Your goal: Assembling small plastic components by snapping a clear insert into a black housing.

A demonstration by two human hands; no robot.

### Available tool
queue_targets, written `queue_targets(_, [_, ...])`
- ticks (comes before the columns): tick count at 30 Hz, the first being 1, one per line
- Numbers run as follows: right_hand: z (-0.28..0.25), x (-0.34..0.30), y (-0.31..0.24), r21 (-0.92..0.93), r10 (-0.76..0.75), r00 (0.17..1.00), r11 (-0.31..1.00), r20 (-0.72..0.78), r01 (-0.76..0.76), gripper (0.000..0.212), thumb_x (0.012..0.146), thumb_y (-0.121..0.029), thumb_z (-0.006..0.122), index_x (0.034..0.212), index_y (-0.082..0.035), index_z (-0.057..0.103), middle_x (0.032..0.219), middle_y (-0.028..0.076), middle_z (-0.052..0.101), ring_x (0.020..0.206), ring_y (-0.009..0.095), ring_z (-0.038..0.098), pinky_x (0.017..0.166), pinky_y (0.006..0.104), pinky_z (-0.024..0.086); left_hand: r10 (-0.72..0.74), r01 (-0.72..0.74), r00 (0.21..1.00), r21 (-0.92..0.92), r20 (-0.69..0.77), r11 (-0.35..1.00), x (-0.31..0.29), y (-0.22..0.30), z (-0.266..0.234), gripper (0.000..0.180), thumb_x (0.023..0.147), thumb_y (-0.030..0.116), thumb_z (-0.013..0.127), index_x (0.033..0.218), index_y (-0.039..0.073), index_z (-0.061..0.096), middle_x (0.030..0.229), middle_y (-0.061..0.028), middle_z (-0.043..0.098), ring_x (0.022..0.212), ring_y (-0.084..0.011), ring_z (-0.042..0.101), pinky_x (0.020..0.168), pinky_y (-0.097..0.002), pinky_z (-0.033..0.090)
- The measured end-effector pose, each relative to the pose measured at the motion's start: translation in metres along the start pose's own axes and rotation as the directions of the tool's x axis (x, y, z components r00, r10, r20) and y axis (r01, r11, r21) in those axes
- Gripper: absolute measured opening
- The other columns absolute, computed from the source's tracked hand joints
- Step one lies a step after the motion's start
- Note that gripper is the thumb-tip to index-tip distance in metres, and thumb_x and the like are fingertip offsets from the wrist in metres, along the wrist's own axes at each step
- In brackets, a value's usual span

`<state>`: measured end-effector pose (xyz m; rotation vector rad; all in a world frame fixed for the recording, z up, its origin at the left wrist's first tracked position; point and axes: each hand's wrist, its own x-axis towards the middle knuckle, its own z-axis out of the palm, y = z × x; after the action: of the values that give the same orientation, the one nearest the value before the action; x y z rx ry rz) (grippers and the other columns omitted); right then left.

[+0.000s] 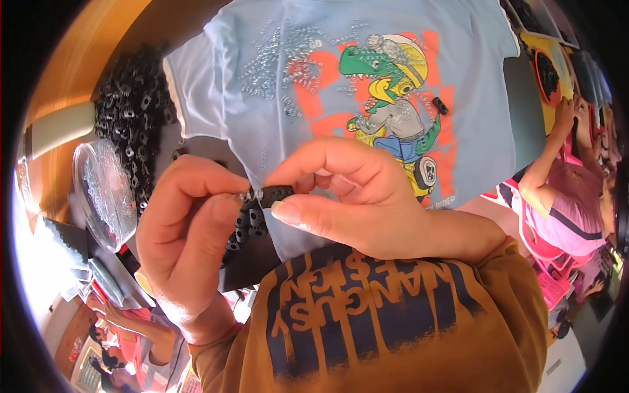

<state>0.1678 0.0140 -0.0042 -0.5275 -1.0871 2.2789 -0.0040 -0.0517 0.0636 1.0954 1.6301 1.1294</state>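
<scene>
My left hand (190, 226) pinches a small metal coil spring (250, 195) between thumb and forefinger. Thumb and forefinger of my right hand (357, 196) are closed on a small black plastic piece (280, 194). The spring's end meets the piece; whether it sits inside a hole cannot be made out. Beneath both hands lies a light blue T-shirt (478, 137) with a dinosaur print. Many loose springs (278, 65) are scattered over its upper left part. One more black piece (439, 105) rests on the print, and several others (250, 223) show below my fingers.
A large heap of black pieces (134, 98) is at the left, beside a clear round dish (82, 171) holding springs. At the far right are a co-worker in a pink top (567, 203) and a round tray (549, 77) with black pieces. Another person (141, 334) is at lower left.
</scene>
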Motion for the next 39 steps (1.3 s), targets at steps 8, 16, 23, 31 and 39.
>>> queue_targets(8, [0.003,0.000,0.005,-0.143,-0.032,0.996,0.989,0.086,0.044,0.026,0.084,0.010,0.062,0.109,0.004,0.061,0.101,0.010,0.062,0.091,0.015,0.059,0.081,0.0292,0.046,0.019,-0.012,0.999,0.136,-0.050,0.991,-0.017,-0.005,-0.009,0.008,0.080,0.002,0.059,0.085,-0.002,0.063,0.078,-0.0065,0.054,0.073,-0.0157,0.050,0.066,-0.0254,0.038])
queue_targets(16, [-0.002,0.005,0.010,-0.362,-0.202,0.969,0.900,0.144,0.242,0.024,0.080,0.004,0.069,0.103,0.000,0.065,0.092,0.007,0.061,0.081,0.014,0.057,0.072,0.0266,0.044,0.095,-0.093,0.995,0.150,-0.009,0.984,-0.024,-0.019,-0.012,0.009,0.077,-0.003,0.059,0.086,-0.002,0.062,0.077,-0.0073,0.056,0.073,-0.0183,0.053,0.066,-0.0277,0.040])
queue_targets(23, [0.002,0.007,0.010,-0.482,-0.279,0.946,0.814,0.166,0.325,0.020,0.076,0.001,0.070,0.095,-0.004,0.067,0.090,0.004,0.059,0.079,0.014,0.056,0.069,0.0275,0.045,0.126,-0.122,0.992,0.117,-0.026,0.986,-0.025,-0.024,-0.010,0.008,0.076,-0.003,0.059,0.084,-0.003,0.062,0.077,-0.0084,0.057,0.073,-0.0188,0.053,0.066,-0.0281,0.040])
queue_targets(31, [0.000,0.009,0.015,-0.503,-0.308,0.923,0.775,0.230,0.384,0.027,0.073,0.008,0.067,0.099,-0.001,0.066,0.104,0.012,0.060,0.097,0.020,0.059,0.088,0.0318,0.046,0.118,-0.117,0.993,0.100,-0.006,0.988,-0.027,-0.026,-0.008,0.009,0.077,-0.001,0.060,0.085,-0.002,0.062,0.079,-0.0084,0.058,0.073,-0.0192,0.053,0.067,-0.0289,0.041])
queue_targets(39, [-0.001,0.008,0.013,-0.510,-0.262,0.915,0.766,0.306,0.390,0.027,0.074,0.006,0.069,0.100,0.000,0.066,0.093,0.010,0.063,0.078,0.018,0.061,0.068,0.0276,0.047,0.126,-0.123,0.992,0.086,-0.027,0.989,-0.032,-0.027,-0.008,0.008,0.077,0.000,0.061,0.085,-0.001,0.063,0.079,-0.0084,0.060,0.072,-0.0193,0.054,0.066,-0.0288,0.041])
